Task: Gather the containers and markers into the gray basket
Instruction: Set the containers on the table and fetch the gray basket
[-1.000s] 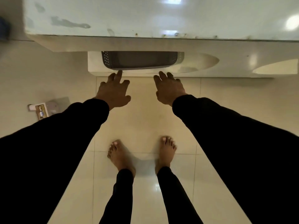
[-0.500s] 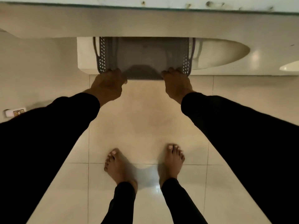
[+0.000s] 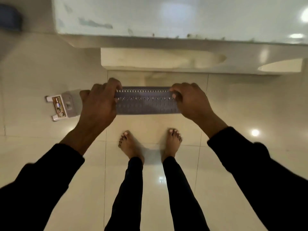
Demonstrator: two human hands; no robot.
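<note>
One basket [image 3: 147,101], gray, perforated side facing the camera, held in the air above the floor [image 3: 150,164] in front of the desk [image 3: 166,19]. Two hands on it: left hand [image 3: 98,104] clenched round left end, right hand [image 3: 191,100] clenched round right end, fingers [image 3: 175,95] curled over the rim. Basket inside not visible. Two bare feet [image 3: 130,145] on tiles below. One small gray stool [image 3: 64,105] on its side, left of left hand. No containers or markers countable.
</note>
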